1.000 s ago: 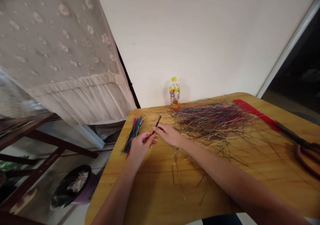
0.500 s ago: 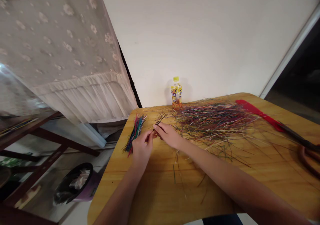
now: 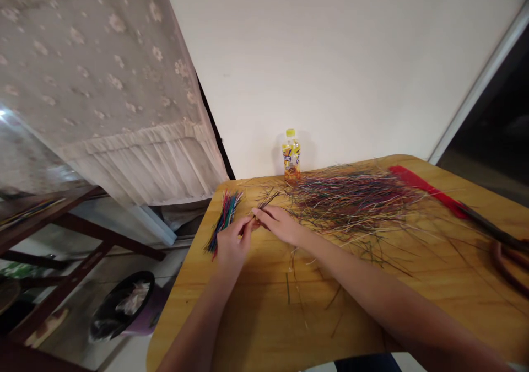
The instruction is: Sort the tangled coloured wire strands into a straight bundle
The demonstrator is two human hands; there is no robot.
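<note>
I had my left hand (image 3: 233,240) and right hand (image 3: 281,224) pinching a few coloured wires (image 3: 265,200) mid-frame. A small bundle (image 3: 225,220) lay finished at left; a far larger loose heap (image 3: 351,198) remained upper right

Two bare arms reaching in from the lower edge, slim left hand (image 3: 230,241), slim right hand (image 3: 281,224), long tapering fingers (image 3: 260,213), smooth left forearm (image 3: 194,328), smooth right forearm (image 3: 372,286), dark blue garment (image 3: 367,364) cut off at the bottom edge, details too hidden to tell
</note>
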